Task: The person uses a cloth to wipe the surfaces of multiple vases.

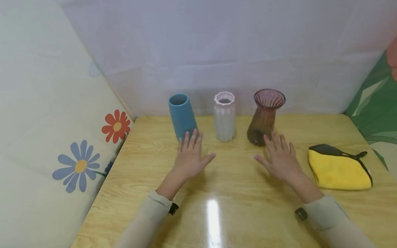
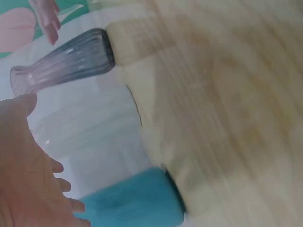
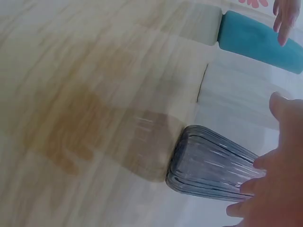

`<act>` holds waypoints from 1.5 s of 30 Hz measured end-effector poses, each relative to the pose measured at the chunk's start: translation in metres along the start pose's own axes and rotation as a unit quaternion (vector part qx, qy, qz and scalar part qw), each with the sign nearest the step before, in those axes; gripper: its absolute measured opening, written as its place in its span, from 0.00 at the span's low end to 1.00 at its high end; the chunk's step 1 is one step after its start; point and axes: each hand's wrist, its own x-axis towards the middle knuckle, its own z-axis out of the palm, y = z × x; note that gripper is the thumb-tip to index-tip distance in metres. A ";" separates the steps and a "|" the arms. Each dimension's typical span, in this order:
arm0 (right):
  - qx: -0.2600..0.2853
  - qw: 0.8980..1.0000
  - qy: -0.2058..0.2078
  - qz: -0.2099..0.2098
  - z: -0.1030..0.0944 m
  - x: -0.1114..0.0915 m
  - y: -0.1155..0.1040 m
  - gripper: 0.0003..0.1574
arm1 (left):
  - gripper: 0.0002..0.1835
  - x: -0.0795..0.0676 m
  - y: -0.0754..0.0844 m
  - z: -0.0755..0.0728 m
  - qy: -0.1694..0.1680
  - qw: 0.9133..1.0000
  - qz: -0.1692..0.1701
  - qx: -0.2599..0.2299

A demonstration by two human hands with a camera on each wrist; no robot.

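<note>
Three vases stand in a row toward the back of the wooden table [image 1: 147, 167]. On the left is a matte blue vase [image 1: 182, 115], in the middle a white ribbed vase [image 1: 224, 121] with a scalloped rim, and on the right a purplish glass vase [image 1: 263, 117] with a flared mouth. My left hand [image 1: 190, 159], fingers spread, is in front of the blue vase and its fingertips overlap that vase's base in the head view. Fingers also spread, my right hand [image 1: 281, 157] is in front of the glass vase. Neither hand holds anything.
A yellow zip pouch [image 1: 340, 169] with black trim lies on the table at the right. Behind the vases hangs a pale cloth [image 1: 188, 39]. Flower-patterned cloth [image 1: 28, 109] borders the left side, and another with green leaves [image 1: 387, 108] the right.
</note>
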 end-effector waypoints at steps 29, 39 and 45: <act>0.031 0.998 0.009 -0.056 -0.030 -0.040 0.051 0.53 | 0.51 -0.010 -0.051 -0.054 0.091 0.996 -0.024 0.006; 0.026 0.996 0.034 -0.077 -0.034 -0.051 0.073 0.52 | 0.53 0.004 -0.062 -0.060 0.087 0.996 -0.033 -0.013; 0.021 0.994 0.054 -0.093 -0.034 -0.059 0.088 0.53 | 0.52 0.016 -0.069 -0.066 0.101 0.994 -0.039 -0.032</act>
